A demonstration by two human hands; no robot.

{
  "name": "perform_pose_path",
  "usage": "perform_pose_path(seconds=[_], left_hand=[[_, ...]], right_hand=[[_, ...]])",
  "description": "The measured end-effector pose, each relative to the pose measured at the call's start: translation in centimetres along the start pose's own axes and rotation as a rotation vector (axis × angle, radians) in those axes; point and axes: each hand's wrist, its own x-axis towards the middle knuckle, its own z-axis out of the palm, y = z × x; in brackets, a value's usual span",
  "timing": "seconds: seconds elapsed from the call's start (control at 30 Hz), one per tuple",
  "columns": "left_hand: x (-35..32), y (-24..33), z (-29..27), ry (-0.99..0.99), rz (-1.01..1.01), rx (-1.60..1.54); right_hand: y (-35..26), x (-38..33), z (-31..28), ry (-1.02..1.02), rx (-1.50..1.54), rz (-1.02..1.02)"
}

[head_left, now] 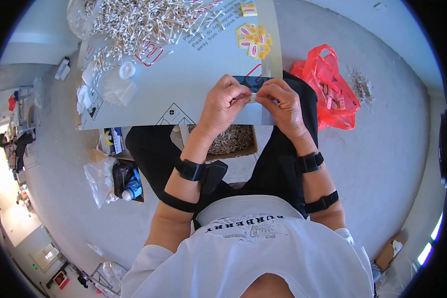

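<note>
Over the front right part of the sheet-covered table, my left hand (221, 106) and my right hand (283, 106) meet with their fingertips close together. Both pinch a small white piece (254, 98), mostly covered by the fingers, so its kind does not show. Beyond my right hand lies a loose cluster of yellow-and-white labels (254, 39), and a small yellow stack (249, 10) sits farther back. A big heap of cotton swabs (139, 25) spreads across the far left. Nearer on that side are a white round lid (127, 69) and a clear plastic container (119, 92).
Below the table edge, between my legs, stands a cardboard box (233, 141) full of swabs. On the floor at right are a red plastic bag (328, 92) with pink packets and a scattered swab pile (361, 85). A box with bottles (129, 184) is at left.
</note>
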Motion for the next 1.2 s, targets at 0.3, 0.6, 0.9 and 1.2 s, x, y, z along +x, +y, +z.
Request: perform_pose_path(seconds=[0.3,0.6,0.9,1.2], left_hand=[[0.9,1.2,0.0,-0.071,0.302,0.577],[-0.1,0.1,-0.4,0.015,-0.315,-0.147],[-0.2,0.0,0.6,0.026,-0.429,-0.333],[0.0,0.1,1.4,0.063,-0.329,-0.185]], right_hand=[[-0.4,0.9,0.5,-0.01,-0.345,-0.304],[-1.1,0.5,0.5,-0.031,-0.126,0.003],[0.1,0.0,0.7,-0.01,0.066,0.083],[0.8,-0.5,1.0,0.048,0.159,0.137]])
